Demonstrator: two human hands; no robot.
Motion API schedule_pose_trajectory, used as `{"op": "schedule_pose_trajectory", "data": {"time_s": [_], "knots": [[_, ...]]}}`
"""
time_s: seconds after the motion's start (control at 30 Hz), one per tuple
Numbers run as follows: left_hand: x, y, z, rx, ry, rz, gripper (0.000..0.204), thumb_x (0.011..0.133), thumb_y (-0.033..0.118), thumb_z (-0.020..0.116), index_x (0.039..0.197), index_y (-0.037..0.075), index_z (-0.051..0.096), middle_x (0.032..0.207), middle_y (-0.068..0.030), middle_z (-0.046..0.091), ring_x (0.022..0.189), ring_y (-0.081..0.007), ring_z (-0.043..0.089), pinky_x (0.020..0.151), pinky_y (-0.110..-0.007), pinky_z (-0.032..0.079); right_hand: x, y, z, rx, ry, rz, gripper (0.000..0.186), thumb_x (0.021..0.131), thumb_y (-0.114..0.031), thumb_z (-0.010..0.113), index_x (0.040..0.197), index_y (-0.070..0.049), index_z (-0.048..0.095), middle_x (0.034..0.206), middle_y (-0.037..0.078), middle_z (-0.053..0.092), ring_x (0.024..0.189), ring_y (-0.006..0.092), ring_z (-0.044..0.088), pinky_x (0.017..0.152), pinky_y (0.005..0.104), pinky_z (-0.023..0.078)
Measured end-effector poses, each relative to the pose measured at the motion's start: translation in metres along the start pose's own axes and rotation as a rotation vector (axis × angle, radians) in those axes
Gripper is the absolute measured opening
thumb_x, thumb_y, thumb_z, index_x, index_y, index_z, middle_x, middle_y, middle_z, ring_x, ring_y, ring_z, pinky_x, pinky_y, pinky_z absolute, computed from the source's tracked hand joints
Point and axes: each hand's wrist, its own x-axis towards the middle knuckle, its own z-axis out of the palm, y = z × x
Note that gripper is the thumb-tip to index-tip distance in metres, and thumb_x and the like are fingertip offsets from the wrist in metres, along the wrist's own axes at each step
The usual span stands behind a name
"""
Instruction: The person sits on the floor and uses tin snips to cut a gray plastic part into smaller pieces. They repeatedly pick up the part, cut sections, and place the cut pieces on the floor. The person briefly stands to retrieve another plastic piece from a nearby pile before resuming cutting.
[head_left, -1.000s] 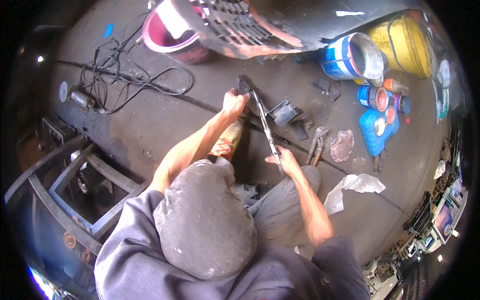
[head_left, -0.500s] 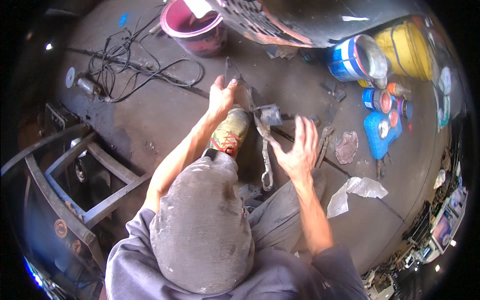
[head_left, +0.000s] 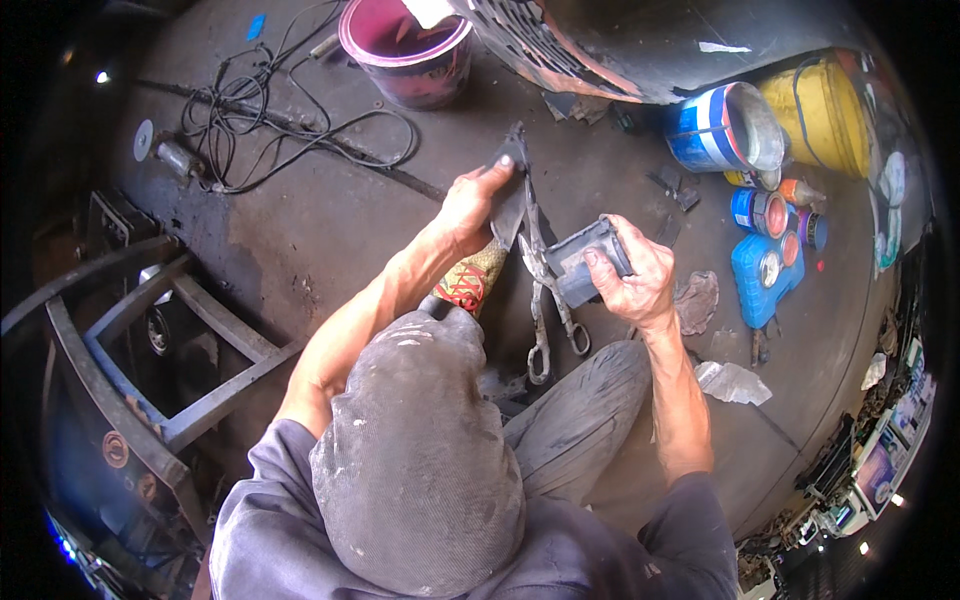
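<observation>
The left hand [head_left: 468, 212] is pinching a dark flat piece [head_left: 509, 214] while the right hand [head_left: 645, 280] is gripping a boxy part [head_left: 574, 266] at its edge, apparently to steady it.

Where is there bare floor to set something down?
Floor between the coiled cable, left forearm and metal frame; a smaller patch between the right hand and slotted panel. Crowded: the right side, around the yellow bucket and blue container.
</observation>
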Motion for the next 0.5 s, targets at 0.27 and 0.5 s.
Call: {"op": "schedule_pose_trajectory", "data": {"time_s": [0.27, 0.5], "knots": [[0.011, -0.025, -0.001, -0.235, 0.099, -0.073, 0.031, 0.098, 0.029, 0.053, 0.109, 0.001, 0.059, 0.103, -0.009, 0.063, 0.092, -0.0211, 0.06, 0.08, -0.041, 0.051, 0.015, -0.006, 0.027, -0.23, 0.029, 0.377, 0.031, 0.086, -0.025, 0.064, 0.104, 0.0, 0.065, 0.079, 0.02, 0.069, 0.07, 0.0331, 0.07, 0.058, 0.0399, 0.054], [0.015, -0.028, 0.008, 0.33, 0.423, -0.099, 0.043, 0.096, 0.042, 0.056, 0.1, -0.001, 0.061, 0.086, -0.0082, 0.064, 0.07, -0.0193, 0.059, 0.061, -0.035, 0.048, 0.002, -0.013, 0.053, -0.442, 0.049, 0.103, 0.034, 0.086, -0.025, 0.064, 0.114, -0.005, 0.063, 0.064, 0.013, 0.064, 0.055, 0.0266, 0.065, 0.053, 0.038, 0.053]]}}
